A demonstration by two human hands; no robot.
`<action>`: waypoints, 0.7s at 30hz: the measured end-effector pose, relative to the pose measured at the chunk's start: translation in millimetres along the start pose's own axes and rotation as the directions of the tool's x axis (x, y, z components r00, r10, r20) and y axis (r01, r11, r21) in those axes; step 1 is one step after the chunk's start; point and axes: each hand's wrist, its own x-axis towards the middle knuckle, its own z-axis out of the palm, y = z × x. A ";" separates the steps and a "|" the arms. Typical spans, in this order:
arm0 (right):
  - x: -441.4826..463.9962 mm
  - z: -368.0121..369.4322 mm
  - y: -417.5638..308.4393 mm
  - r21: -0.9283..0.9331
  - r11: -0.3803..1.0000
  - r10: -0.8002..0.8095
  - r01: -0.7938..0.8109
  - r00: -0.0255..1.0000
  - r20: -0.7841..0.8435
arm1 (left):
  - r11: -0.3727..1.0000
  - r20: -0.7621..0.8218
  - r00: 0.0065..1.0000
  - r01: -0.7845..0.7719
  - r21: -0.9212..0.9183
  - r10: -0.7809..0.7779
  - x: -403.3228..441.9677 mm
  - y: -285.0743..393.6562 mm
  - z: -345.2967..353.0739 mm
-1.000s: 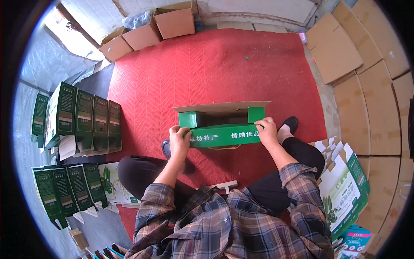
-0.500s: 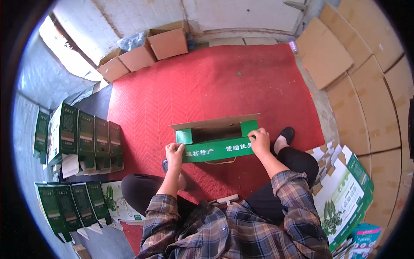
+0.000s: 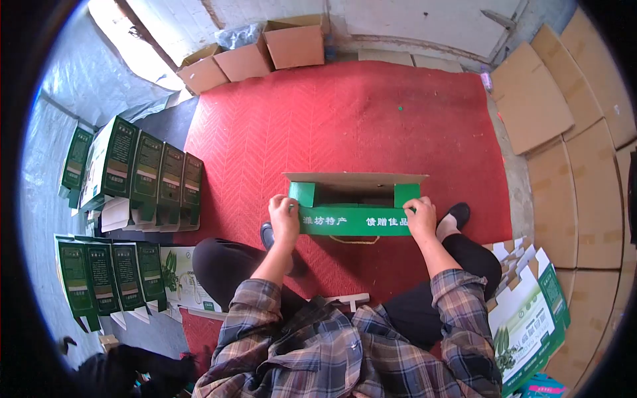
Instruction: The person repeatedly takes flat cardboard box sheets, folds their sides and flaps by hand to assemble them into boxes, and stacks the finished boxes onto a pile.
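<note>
A green cardboard gift box with white Chinese lettering sits between my legs, its top open toward me. My left hand is closed on the left end of the lettered flap, thumb and fingers pinching the edge. At the opposite end, my right hand pinches the flap's right corner. Green side flaps fold inward at both ends of the opening, and a brown back flap stands up behind it. Below the lettered flap hangs a tan cord handle. The box's inside is mostly in shadow.
Red carpet covers the floor. Rows of green boxes stand at left, with more folded cartons nearer me. Flat printed cartons lean at right beside stacked brown boxes. A dark shape is at lower left.
The camera view has shifted, so the surroundings appear farther right. Both hands still pinch the flap, which looks more level now. A dark shape has come into view at lower left.
</note>
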 end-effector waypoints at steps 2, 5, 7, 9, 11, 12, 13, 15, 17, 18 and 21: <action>-0.3 3.4 4.2 -0.003 1.000 -0.014 0.014 1.000 -0.001 | 0.987 0.078 0.990 -0.125 0.101 0.118 -4.4 20.7 -6.2; 1.0 6.8 5.3 -0.015 1.000 0.025 -0.024 1.000 0.019 | 0.960 0.338 0.925 -0.235 0.153 0.173 -15.8 45.9 -14.7; 2.2 5.3 4.2 -0.015 1.000 0.005 -0.005 1.000 0.028 | 0.925 0.476 0.858 -0.320 0.205 0.191 -13.7 54.3 -20.0; 0.7 4.0 3.6 -0.010 1.000 -0.008 0.009 1.000 0.029 | 0.911 0.546 0.823 -0.334 0.241 0.157 -11.5 58.0 -21.3; 1.0 4.4 2.7 -0.051 0.998 0.024 -0.021 0.998 0.053 | 0.869 0.577 0.800 -0.394 0.300 0.163 -12.0 52.8 -13.3; 1.6 4.0 2.3 -0.047 0.999 0.005 -0.003 0.999 0.052 | 0.854 0.575 0.802 -0.406 0.324 0.163 -10.8 54.7 -12.2; 1.1 3.4 2.2 -0.046 0.999 0.018 -0.015 0.998 0.060 | 0.860 0.568 0.806 -0.401 0.316 0.168 -10.9 56.6 -11.0; 0.2 1.6 -1.6 -0.054 0.997 0.051 -0.047 0.996 0.078 | 0.863 0.579 0.799 -0.398 0.311 0.159 -8.1 58.8 -11.3; 3.9 1.4 2.8 -0.045 0.999 0.026 -0.021 0.992 0.120 | 0.879 0.584 0.800 -0.371 0.300 0.138 -5.5 56.2 -8.5; 6.3 1.4 6.3 -0.037 0.999 0.025 -0.019 0.987 0.158 | 0.890 0.589 0.797 -0.356 0.284 0.131 -5.6 53.6 -8.4; 13.0 -19.1 -0.6 0.025 0.999 -0.032 0.028 0.980 0.198 | 0.917 0.551 0.825 -0.310 0.251 0.128 -3.7 47.2 -11.9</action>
